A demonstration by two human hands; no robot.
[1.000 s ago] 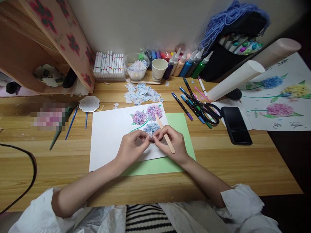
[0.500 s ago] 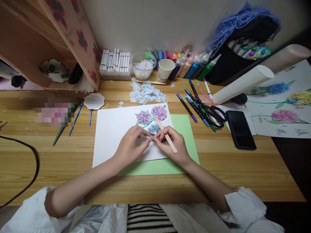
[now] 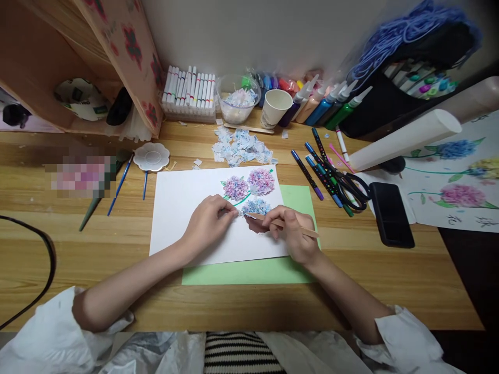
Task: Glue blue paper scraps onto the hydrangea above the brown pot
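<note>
A white sheet of paper (image 3: 175, 218) lies over a green sheet (image 3: 234, 275), bearing two pink-purple paper flowers (image 3: 262, 182) and a blue one (image 3: 255, 206) with painted green stems. My left hand (image 3: 210, 221) rests on the white sheet, thumb and forefinger pinched on a small scrap of pale paper (image 3: 239, 212) just left of the blue flower. In my right hand (image 3: 298, 234) is a wooden craft stick (image 3: 307, 231), held like a pen. Its tip is at the blue flower's lower edge, close to my left fingertips. Whether it touches the scrap is unclear.
Pale blue paper scraps (image 3: 244, 148) are heaped behind the sheet. At the back stand markers (image 3: 189, 88), a plastic bowl (image 3: 237, 111), a paper cup (image 3: 275, 109) and paint bottles (image 3: 312, 106). To the right lie pens (image 3: 307, 175), scissors (image 3: 353, 189) and a phone (image 3: 392, 213).
My right hand has moved right, away from the left fingertips, and turned the craft stick so its tip points left at the blue flower. My left hand keeps its pinch. The view has shifted slightly.
</note>
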